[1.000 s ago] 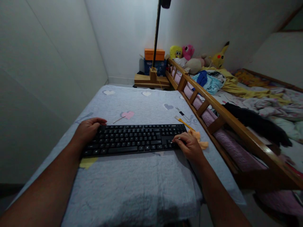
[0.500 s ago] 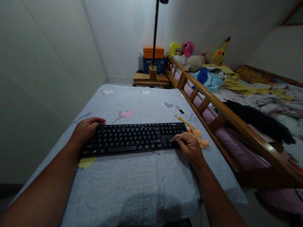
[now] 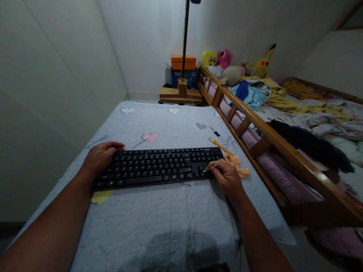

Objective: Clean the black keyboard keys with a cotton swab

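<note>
A black keyboard point(image 3: 150, 166) lies flat on the light blue cloth-covered surface. My left hand point(image 3: 100, 158) is closed around its left end, fingers over the far corner. In a pinch, my right hand point(image 3: 225, 173) holds a cotton swab point(image 3: 206, 170), whose white tip is at the arrow keys. Just beyond the keyboard lies another cotton swab point(image 3: 140, 142). Beside my right hand is a crumpled orange cloth point(image 3: 236, 164), and a small brush with a yellow handle point(image 3: 219, 145) rests against it. Farther back lies a thin wire tool with a black band point(image 3: 217, 134).
A wooden bed rail point(image 3: 246, 121) runs along the right side, with bedding and plush toys behind it. At the far end, a black pole point(image 3: 185, 41) stands on a wooden base point(image 3: 170, 93) near stacked boxes point(image 3: 183, 62). A pale wall is on the left.
The swab tip in my right hand has shifted slightly down and left over the arrow keys. The keyboard and my left hand appear slightly farther left.
</note>
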Tool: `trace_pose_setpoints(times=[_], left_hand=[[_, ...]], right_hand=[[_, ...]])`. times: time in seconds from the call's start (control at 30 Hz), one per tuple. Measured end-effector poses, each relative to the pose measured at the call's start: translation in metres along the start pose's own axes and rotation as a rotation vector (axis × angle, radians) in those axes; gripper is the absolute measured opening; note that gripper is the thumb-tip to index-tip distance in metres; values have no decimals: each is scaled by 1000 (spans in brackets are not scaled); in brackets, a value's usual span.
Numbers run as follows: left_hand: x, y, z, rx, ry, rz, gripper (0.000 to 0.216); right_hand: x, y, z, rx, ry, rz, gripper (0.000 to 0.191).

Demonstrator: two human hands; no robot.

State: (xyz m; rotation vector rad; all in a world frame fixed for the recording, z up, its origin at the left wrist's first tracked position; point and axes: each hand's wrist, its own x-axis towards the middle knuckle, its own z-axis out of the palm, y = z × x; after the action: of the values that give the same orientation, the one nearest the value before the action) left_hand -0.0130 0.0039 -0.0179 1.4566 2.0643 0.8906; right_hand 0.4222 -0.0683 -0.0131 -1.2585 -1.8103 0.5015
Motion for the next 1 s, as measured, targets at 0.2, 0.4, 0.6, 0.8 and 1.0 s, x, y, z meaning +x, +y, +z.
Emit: trace_pose_setpoints(times=[0.2, 0.4, 0.6, 0.8, 1.0], left_hand=[[-2, 5, -2, -9, -6, -9, 42], [-2, 7, -2, -9, 4, -10, 40], [-1, 7, -3, 21, 6, -4, 40], [-2, 7, -3, 30, 1, -1, 42], [-2, 6, -2, 17, -2, -9, 43]], right_hand=[[-1, 1, -6, -10, 23, 43, 18], [-2, 3, -11, -11, 29, 78, 18], [-3, 2, -13, -16, 5, 95, 19], [-4, -1, -15, 4, -28, 79, 21], [-3, 2, -13, 13, 8, 86, 17]])
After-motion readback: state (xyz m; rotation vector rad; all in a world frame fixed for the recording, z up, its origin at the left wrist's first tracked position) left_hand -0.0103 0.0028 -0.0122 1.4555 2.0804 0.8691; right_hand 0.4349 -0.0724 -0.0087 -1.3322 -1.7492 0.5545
